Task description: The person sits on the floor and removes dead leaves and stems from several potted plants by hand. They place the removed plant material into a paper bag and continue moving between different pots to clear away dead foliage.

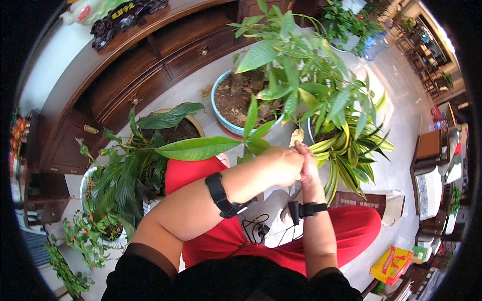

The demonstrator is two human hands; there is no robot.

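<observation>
My hands meet in front of me, amid the potted plants. My left hand (284, 165) is closed, its knuckles up and its fingertips hidden against the other hand; what it grips cannot be made out. My right hand (310, 164) is closed beside it, with a pale, dried leaf (296, 136) at its fingertips. A large-leaved plant (291, 52) rises beyond my hands from a round blue pot (215, 103) of brown soil. One broad green leaf (198, 148) spreads just left of my left hand. Right of my hands grows a yellow-edged striped plant (346, 150).
At the left stand a dark-leaved plant (131, 173) and a smaller red-dotted plant (93, 238). A dark wooden cabinet (168, 65) runs along the far left. A cardboard box (391, 208) lies by my right knee, near a yellow-red bag (390, 266).
</observation>
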